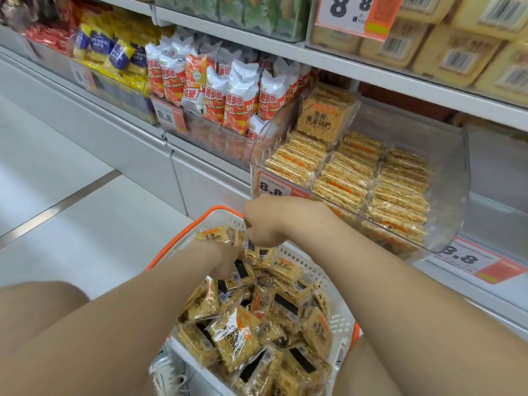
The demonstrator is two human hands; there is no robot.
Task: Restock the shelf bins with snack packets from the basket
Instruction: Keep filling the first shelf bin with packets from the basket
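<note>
My right hand (274,221) curls on a snack packet (252,246) at the basket's (317,268) far end; my left hand (225,260) is sunk among packets, its grip I cannot tell. The shelf bin (451,167) holds some rows, but the basket looks nearly full, so I think most work remains.

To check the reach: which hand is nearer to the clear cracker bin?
Right. The right hand is just below the clear bin; the left hand is lower, inside the basket.

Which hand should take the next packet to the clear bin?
Right. The right hand sits at the basket rim, below the bin, seemingly pinching a packet; the left hand is lower, among the packets.
</note>
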